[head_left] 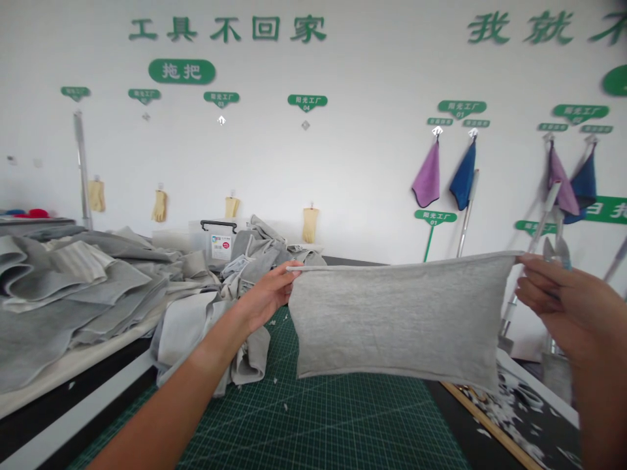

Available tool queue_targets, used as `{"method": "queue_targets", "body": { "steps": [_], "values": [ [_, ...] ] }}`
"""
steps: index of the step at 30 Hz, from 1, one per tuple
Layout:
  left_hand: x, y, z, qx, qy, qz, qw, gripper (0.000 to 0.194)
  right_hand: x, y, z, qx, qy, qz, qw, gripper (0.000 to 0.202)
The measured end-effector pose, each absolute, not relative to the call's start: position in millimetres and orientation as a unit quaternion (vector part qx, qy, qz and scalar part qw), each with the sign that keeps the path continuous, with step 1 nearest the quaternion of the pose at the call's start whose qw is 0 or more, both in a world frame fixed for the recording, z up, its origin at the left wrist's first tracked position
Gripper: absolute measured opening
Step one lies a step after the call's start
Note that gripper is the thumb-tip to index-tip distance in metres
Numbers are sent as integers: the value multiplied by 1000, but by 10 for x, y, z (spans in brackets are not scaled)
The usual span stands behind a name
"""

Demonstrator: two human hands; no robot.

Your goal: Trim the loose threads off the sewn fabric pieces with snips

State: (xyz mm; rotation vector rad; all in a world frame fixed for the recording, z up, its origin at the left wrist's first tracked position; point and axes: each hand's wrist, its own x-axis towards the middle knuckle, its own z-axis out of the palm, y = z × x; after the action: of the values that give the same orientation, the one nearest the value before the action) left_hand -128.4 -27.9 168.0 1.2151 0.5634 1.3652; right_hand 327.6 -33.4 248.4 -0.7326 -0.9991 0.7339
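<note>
A grey piece of knit fabric [396, 320] is stretched out in the air between both hands, its upper edge pulled nearly straight and slightly rolled. My left hand [267, 294] pinches the upper left corner between thumb and fingers. At the upper right corner, my right hand [573, 297] grips the cloth the same way. Pointed metal blades [556, 251], like those of scissors or snips, stick up from behind the right hand; their handle is mostly hidden. Beneath the fabric lies a green gridded cutting mat [362, 418].
Heaps of grey cloth [88, 287] cover the left of the table, with a clear lidded box [213, 241] behind. White scraps [504, 418], scissors [529, 396] and a wooden strip [490, 424] lie at right. Gloves, purple cloths [428, 176] and blue cloths hang on the wall.
</note>
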Motion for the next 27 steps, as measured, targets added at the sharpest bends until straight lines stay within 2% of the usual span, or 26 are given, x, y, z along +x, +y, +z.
{"method": "queue_targets", "body": {
  "steps": [2,8,18,22,27],
  "values": [
    [-1277,-308,1706,526,245,577,575,38,3338,-308,2467,-333,-482,337,737,34],
    [-1269,-362,1736,506,216,583,598,27,3417,-256,2438,-330,-496,338,728,30],
    [-1400,-414,1667,536,189,530,630,36,3245,-334,2483,-353,-495,337,719,35],
    [-1306,-431,1713,581,200,529,586,37,3259,-328,2477,-350,-492,334,724,29],
    [-1188,-416,1736,599,258,586,481,31,3334,-304,2458,-345,-494,336,724,36]
  ]
}}
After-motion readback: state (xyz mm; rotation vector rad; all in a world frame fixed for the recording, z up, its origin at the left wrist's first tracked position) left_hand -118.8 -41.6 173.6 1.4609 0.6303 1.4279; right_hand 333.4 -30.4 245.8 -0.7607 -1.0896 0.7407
